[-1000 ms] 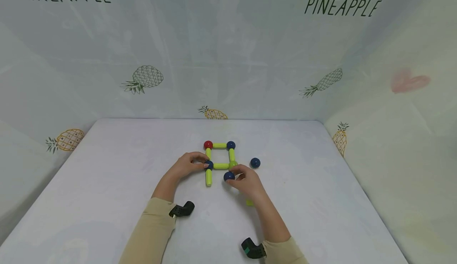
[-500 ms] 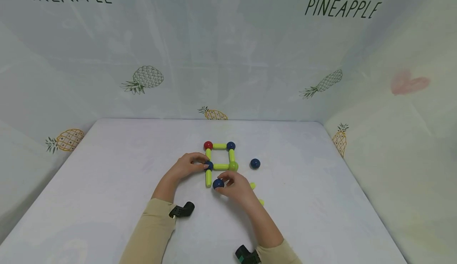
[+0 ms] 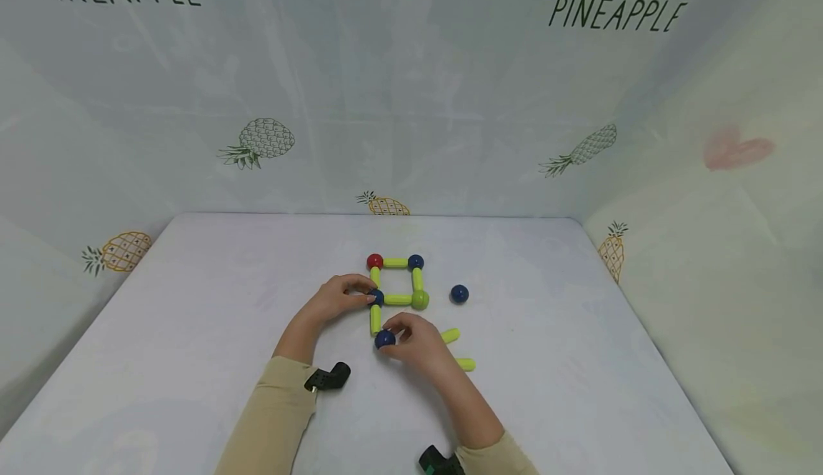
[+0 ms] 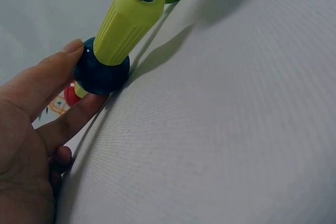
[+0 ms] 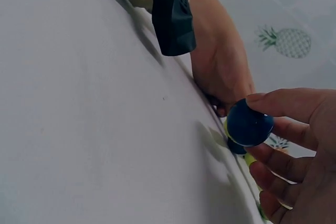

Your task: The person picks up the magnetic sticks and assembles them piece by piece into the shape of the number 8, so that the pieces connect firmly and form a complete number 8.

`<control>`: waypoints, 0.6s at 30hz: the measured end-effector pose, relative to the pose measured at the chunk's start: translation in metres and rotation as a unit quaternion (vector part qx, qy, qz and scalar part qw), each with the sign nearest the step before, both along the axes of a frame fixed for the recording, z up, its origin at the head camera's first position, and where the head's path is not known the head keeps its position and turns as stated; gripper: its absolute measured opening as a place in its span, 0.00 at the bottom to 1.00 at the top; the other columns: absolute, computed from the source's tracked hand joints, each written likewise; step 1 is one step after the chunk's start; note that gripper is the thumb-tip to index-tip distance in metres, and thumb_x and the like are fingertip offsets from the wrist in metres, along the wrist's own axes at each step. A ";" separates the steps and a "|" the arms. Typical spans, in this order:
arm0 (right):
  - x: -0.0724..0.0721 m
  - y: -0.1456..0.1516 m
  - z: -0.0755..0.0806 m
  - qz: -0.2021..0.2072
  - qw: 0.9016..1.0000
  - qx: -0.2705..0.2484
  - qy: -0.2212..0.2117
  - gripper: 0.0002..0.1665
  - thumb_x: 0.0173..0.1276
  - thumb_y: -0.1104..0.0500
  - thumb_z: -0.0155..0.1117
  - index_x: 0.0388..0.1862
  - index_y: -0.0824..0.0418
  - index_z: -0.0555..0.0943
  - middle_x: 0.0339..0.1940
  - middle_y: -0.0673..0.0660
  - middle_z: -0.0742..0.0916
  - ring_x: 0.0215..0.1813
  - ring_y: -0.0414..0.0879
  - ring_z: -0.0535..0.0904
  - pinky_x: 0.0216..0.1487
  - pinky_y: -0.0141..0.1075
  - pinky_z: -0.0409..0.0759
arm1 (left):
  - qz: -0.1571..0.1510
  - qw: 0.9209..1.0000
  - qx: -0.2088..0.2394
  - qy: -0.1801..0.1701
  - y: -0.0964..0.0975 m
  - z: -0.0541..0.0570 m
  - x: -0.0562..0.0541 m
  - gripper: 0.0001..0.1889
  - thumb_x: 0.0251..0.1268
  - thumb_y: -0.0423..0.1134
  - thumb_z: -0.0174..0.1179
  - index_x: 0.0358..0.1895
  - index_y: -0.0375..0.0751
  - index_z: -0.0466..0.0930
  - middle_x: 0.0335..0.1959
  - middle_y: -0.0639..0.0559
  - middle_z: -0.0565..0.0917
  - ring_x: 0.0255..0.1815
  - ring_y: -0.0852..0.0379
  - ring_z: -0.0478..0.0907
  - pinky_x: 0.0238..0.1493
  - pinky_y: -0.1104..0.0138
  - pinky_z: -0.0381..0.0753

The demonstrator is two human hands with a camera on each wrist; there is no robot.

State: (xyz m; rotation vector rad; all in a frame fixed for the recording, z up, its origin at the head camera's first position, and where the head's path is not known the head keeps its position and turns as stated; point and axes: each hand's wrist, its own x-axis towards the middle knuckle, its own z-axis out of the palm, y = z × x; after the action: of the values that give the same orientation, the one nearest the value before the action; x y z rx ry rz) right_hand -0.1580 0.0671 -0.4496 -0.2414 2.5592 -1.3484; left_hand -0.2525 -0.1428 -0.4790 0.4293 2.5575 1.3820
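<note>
A square of lime rods and balls lies on the table, with a red ball [image 3: 375,261] and a blue ball [image 3: 416,262] at its far corners and a green ball [image 3: 420,299] at the near right. My left hand [image 3: 338,296] pinches the near-left blue ball [image 4: 102,72] between thumb and fingers. From that ball a lime rod [image 3: 376,320] points toward me. Pinched in my right hand [image 3: 418,343] is another blue ball [image 5: 250,123], close by the rod's near end; whether they touch I cannot tell.
A loose blue ball [image 3: 459,294] lies right of the square. Two loose lime rods, an upper rod [image 3: 451,335] and a lower rod [image 3: 466,364], lie partly behind my right hand. A pineapple-print cloth [image 3: 411,103] hangs behind the white table [image 3: 546,389].
My right hand has carried its blue ball left and toward me, from near the green ball to the free rod's end. The left hand has stayed put.
</note>
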 end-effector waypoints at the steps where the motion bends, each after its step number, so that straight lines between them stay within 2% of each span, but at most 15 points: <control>1: 0.000 0.000 -0.001 0.001 1.000 0.001 0.000 0.16 0.55 0.58 0.77 0.43 0.54 0.83 0.35 0.47 0.82 0.38 0.45 0.73 0.36 0.37 0.74 | 0.002 1.000 0.001 -0.003 0.000 0.000 0.000 0.12 0.64 0.41 0.66 0.49 0.46 0.84 0.44 0.54 0.84 0.57 0.49 0.74 0.64 0.47 0.65; 18: 0.001 -0.006 -0.007 -0.001 1.000 0.015 0.007 0.16 0.54 0.57 0.78 0.40 0.55 0.82 0.32 0.45 0.82 0.36 0.44 0.72 0.36 0.35 0.73 | 0.006 1.000 0.003 -0.010 0.001 0.001 0.001 0.13 0.64 0.42 0.66 0.50 0.46 0.84 0.45 0.53 0.84 0.57 0.48 0.74 0.63 0.45 0.65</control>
State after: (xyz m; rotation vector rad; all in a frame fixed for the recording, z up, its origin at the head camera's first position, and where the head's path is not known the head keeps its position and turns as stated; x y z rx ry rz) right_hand -0.1567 0.0615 -0.4571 -0.2448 2.5896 -1.3122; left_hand -0.2520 -0.1421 -0.4783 0.3986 2.5440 1.3916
